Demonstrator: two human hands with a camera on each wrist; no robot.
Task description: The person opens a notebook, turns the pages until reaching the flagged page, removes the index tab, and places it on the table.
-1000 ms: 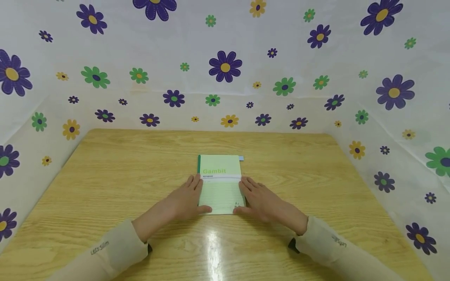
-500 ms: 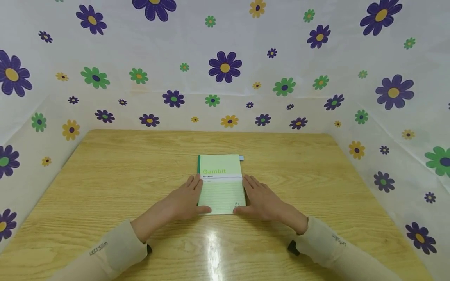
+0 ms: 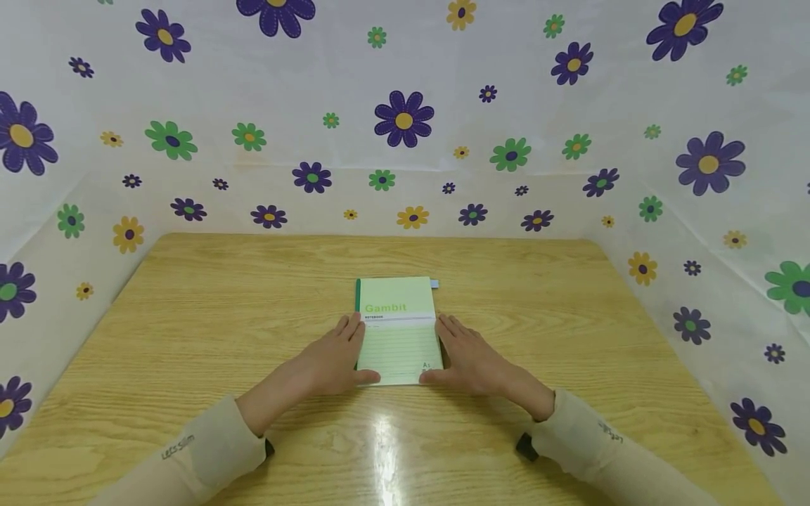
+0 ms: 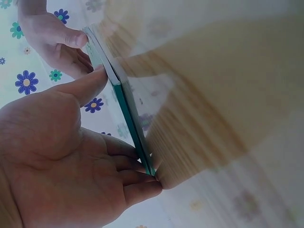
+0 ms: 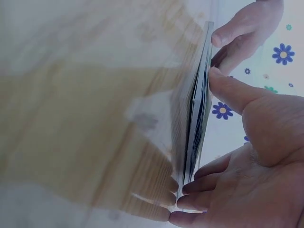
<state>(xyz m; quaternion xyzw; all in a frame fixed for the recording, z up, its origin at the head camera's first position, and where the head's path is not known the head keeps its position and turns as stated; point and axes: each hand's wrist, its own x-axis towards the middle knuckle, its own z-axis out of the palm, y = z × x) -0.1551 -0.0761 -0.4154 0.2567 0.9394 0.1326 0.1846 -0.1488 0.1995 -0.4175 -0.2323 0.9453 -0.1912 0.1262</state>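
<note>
Wooden tabletop point(image 3: 209, 316), pale-green notebook point(image 3: 399, 344) between left fingers point(image 3: 351, 332) and right fingers point(image 3: 448, 332).

The left arm point(image 3: 190, 450) slants in from the lower left of the head view, the right arm point(image 3: 607, 443) from the lower right. The left hand point(image 3: 334, 362) and right hand point(image 3: 474, 362) lie apart on either side of centre, fingers nearly straight, thumbs extended inward toward each other. Each wrist view shows its own hand's palm facing the camera.
</note>
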